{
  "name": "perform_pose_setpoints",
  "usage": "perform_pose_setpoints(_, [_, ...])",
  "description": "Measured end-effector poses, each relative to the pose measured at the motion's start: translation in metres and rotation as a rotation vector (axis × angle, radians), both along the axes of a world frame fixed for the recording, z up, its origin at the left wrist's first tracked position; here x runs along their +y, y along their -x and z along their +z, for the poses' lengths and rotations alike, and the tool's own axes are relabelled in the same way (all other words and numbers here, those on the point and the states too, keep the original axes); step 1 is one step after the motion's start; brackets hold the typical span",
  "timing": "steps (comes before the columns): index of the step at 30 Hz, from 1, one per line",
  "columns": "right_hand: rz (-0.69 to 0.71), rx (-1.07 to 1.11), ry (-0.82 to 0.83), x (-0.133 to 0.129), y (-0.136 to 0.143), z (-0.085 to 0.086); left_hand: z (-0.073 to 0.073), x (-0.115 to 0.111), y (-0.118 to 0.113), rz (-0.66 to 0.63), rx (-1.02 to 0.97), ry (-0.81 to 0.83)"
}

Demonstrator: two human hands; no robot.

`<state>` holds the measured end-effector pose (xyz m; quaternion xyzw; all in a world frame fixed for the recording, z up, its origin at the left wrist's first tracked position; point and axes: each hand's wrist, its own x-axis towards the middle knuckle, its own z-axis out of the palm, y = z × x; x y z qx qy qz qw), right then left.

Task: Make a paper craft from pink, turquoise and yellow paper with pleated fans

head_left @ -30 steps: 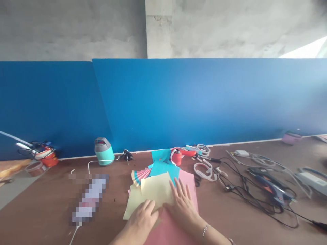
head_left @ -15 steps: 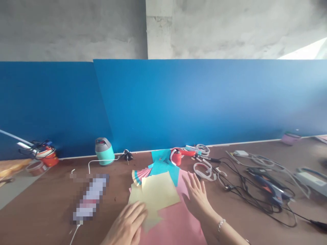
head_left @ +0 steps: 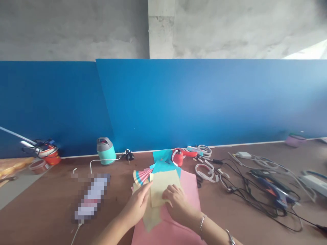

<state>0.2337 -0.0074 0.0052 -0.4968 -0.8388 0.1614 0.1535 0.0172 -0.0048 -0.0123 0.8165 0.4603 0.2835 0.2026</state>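
A pale yellow sheet of paper [head_left: 163,180] lies over other yellow paper and a large pink sheet [head_left: 190,187] on the table before me. My left hand [head_left: 139,204] is at the sheet's left edge, fingers pressed together against it. On its lower right part sits my right hand [head_left: 176,200], fingers bent and closed on the paper; the fingertips are partly hidden. A folded striped paper fan [head_left: 142,177] in pink, blue and yellow rests to the upper left. Blue paper [head_left: 163,159] lies behind the yellow sheet.
A red tape dispenser [head_left: 178,157] stands on the blue paper. White cable coils [head_left: 206,172], black cables [head_left: 246,190] and a blue-black tool [head_left: 276,194] lie to the right. Left are a turquoise container [head_left: 106,153], keys [head_left: 128,155] and a blurred-out object [head_left: 93,197]. A blue partition [head_left: 178,102] rises behind.
Both hands have moved in onto the yellow sheet, the left forward and the right leftward. The right fingers went from spread to bent. The yellow sheet has turned straighter.
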Motion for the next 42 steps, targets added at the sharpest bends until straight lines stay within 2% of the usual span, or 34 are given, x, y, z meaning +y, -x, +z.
perform_pose_setpoints(3, [0.075,-0.046,0.024,0.005,0.013,0.01,-0.015,0.01,-0.004,-0.033,-0.166,0.139])
perform_pose_setpoints(7, [0.188,-0.042,0.011,0.011,0.027,0.012,-0.027,0.01,-0.005,-0.078,-0.254,0.143])
perform_pose_setpoints(10, [0.227,-0.048,-0.024,0.014,0.029,0.005,-0.023,0.007,-0.004,-0.096,-0.243,0.117])
perform_pose_setpoints(15, [0.221,0.022,-0.028,0.016,0.026,-0.005,-0.012,-0.001,-0.006,-0.022,-0.058,0.087])
perform_pose_setpoints(19, [0.175,0.157,0.006,0.008,0.024,-0.003,-0.011,-0.006,-0.009,-0.008,0.058,0.054])
perform_pose_setpoints(21, [0.156,0.159,0.009,0.004,0.021,-0.002,-0.012,-0.008,-0.01,-0.018,0.093,0.041])
perform_pose_setpoints(23, [0.127,0.084,-0.007,0.003,0.012,-0.006,-0.015,-0.008,-0.01,-0.017,0.123,0.028])
perform_pose_setpoints(25, [0.089,-0.032,-0.048,0.005,-0.003,-0.018,-0.018,-0.007,-0.009,-0.005,0.144,0.018])
perform_pose_setpoints(29, [-0.054,-0.204,-0.16,0.015,-0.05,-0.051,-0.022,-0.007,-0.008,0.014,0.146,-0.012])
perform_pose_setpoints(32, [-0.11,-0.274,-0.309,0.019,-0.082,-0.063,-0.022,-0.007,-0.007,0.017,0.144,-0.002])
perform_pose_setpoints(35, [-0.172,-0.289,-0.447,0.016,-0.088,-0.051,-0.021,-0.006,-0.006,0.025,0.129,0.054])
perform_pose_setpoints(37, [-0.179,-0.254,-0.452,0.012,-0.073,-0.033,-0.021,-0.004,-0.005,0.015,0.113,0.095])
perform_pose_setpoints(39, [-0.153,-0.162,-0.343,0.008,-0.045,-0.013,-0.022,-0.002,-0.004,0.014,0.093,0.13])
perform_pose_setpoints(42, [0.092,-0.023,-0.106,0.005,-0.001,0.007,-0.023,0.0,-0.002,0.0,0.034,0.173])
